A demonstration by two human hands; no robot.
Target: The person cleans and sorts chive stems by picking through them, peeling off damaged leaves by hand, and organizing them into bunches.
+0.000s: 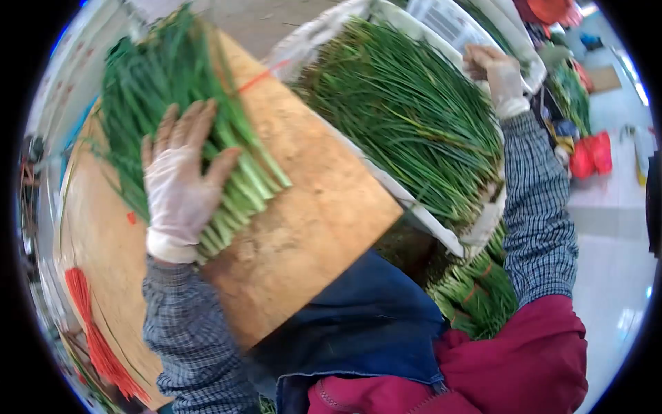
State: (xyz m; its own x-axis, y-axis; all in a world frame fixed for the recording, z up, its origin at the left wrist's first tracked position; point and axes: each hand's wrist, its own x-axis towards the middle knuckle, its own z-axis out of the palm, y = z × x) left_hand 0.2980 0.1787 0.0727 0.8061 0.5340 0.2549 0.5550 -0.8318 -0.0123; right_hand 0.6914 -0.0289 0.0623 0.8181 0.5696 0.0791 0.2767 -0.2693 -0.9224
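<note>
My left hand [181,169], in a pale glove, lies flat with spread fingers on a pile of green leafy stalks [241,183]. The pile rests on a wooden board [317,186], its pale stem ends toward the lower right. Above the far right edge of a white foam box [434,231] is my right hand [493,69], also gloved, its fingers bent together. What it holds, if anything, cannot be made out. Loose long green stalks [407,117] fill the box. A red strip [265,74] lies across the board's upper edge.
A bundle of red ties [100,338] lies at the board's lower left. Tied green bunches [479,297] sit below the box. Another white container [448,24] stands behind it, and red bags [591,154] are on the floor at right.
</note>
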